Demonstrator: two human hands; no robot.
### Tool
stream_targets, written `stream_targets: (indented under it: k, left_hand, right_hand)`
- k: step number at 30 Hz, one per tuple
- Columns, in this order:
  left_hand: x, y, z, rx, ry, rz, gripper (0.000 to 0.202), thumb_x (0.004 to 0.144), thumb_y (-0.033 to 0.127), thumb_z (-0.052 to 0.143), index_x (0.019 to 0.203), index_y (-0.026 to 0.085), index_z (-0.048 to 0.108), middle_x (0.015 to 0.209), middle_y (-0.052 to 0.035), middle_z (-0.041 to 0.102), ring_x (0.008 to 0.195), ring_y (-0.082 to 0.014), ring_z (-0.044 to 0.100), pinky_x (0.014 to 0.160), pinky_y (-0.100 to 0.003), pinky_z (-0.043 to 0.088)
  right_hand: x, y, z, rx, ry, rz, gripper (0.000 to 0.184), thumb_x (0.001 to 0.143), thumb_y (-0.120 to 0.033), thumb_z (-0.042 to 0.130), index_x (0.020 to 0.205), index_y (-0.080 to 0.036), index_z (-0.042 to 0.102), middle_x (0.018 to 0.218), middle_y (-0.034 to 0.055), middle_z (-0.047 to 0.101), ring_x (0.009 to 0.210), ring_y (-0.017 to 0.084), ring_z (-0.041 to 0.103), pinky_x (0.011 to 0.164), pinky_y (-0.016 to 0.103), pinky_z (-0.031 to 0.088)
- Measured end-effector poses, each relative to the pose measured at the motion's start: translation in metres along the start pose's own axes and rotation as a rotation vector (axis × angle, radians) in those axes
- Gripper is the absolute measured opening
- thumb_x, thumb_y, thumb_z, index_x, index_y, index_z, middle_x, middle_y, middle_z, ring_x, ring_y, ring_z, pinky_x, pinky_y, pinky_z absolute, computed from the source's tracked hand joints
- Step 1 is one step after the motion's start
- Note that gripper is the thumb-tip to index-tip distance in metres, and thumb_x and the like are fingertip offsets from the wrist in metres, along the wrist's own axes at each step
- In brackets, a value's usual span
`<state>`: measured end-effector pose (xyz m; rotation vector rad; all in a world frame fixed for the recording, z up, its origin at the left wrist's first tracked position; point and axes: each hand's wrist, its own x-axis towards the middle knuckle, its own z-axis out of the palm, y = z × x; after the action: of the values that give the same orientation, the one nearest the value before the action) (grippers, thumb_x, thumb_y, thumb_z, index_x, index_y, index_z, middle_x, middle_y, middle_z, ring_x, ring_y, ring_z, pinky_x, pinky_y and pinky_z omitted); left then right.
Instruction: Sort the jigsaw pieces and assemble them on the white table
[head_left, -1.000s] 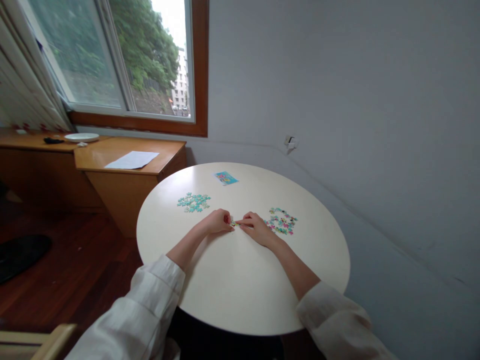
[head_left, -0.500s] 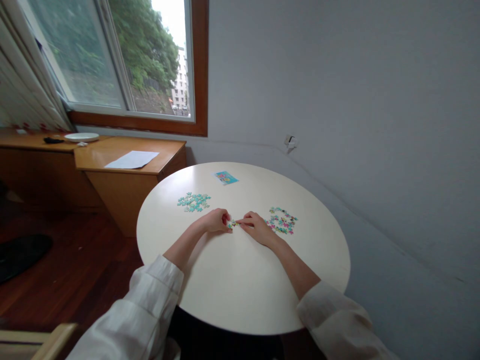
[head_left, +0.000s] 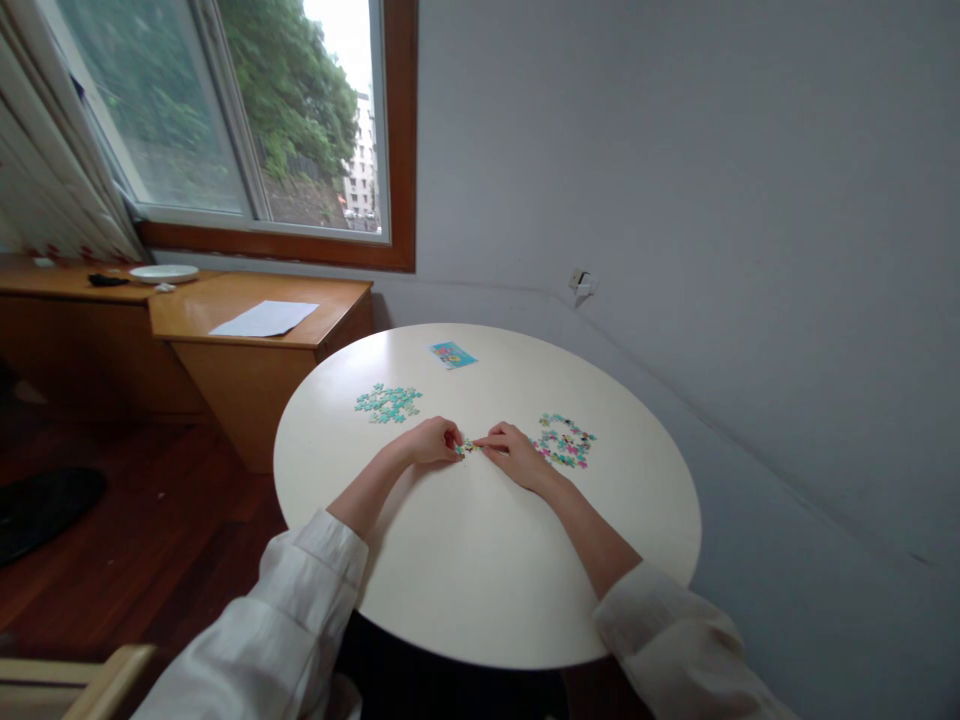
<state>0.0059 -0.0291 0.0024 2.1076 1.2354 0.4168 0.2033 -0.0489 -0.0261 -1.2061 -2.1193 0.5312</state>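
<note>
Both hands meet over a few small jigsaw pieces [head_left: 469, 447] near the middle of the round white table [head_left: 480, 560]. My left hand [head_left: 433, 440] is closed, its fingertips pinched on the pieces' left side. From the right, my right hand [head_left: 514, 455] grips the pieces' other edge between thumb and fingers, index finger stretched out. A loose pile of teal jigsaw pieces [head_left: 388, 403] lies beyond my left hand. Just past my right hand spreads a second pile of multicoloured pieces [head_left: 564, 441]. The exact join between the held pieces is too small to make out.
A blue picture card [head_left: 453, 355] lies at the table's far side. Left of the table stands a wooden desk [head_left: 345, 315] bearing a sheet of paper [head_left: 266, 318] and a white plate [head_left: 164, 273]. A grey wall [head_left: 787, 300] runs along the right.
Hardly anything differs: the small pieces between my fingertips have shifted very slightly, and both hands stay in the same place.
</note>
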Motion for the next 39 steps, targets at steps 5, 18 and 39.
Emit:
stream_targets:
  k: [5, 18, 39]
  left_hand:
    - [0.0001, -0.0004, 0.0000, -0.017, -0.013, 0.011, 0.021, 0.056, 0.023, 0.060, 0.075, 0.014, 0.064, 0.058, 0.0016, 0.056, 0.053, -0.0099, 0.047, 0.052, -0.020, 0.036]
    - [-0.0016, 0.0007, -0.0015, -0.006, -0.049, 0.026, 0.020, 0.056, 0.021, 0.060, 0.075, 0.014, 0.063, 0.058, 0.0029, 0.054, 0.054, -0.0090, 0.046, 0.051, -0.020, 0.035]
    - [-0.0033, 0.0036, -0.0019, -0.008, -0.009, 0.025, 0.017, 0.060, 0.019, 0.055, 0.074, 0.014, 0.063, 0.055, 0.0027, 0.053, 0.051, -0.0091, 0.045, 0.049, -0.020, 0.034]
  right_hand:
    - [-0.0002, 0.0005, -0.0001, 0.015, -0.003, 0.003, 0.022, 0.077, -0.020, 0.053, 0.093, -0.027, 0.068, 0.083, 0.0025, 0.049, 0.081, 0.015, 0.048, 0.076, 0.030, 0.041]
    - [0.0001, 0.0022, 0.0004, -0.005, -0.002, -0.010, 0.022, 0.077, -0.018, 0.054, 0.093, -0.025, 0.068, 0.084, 0.0028, 0.050, 0.083, 0.015, 0.048, 0.078, 0.030, 0.040]
    - [-0.0005, 0.0006, -0.0020, -0.003, 0.006, 0.006, 0.023, 0.077, -0.019, 0.053, 0.093, -0.023, 0.067, 0.085, 0.0035, 0.052, 0.083, 0.016, 0.049, 0.077, 0.030, 0.042]
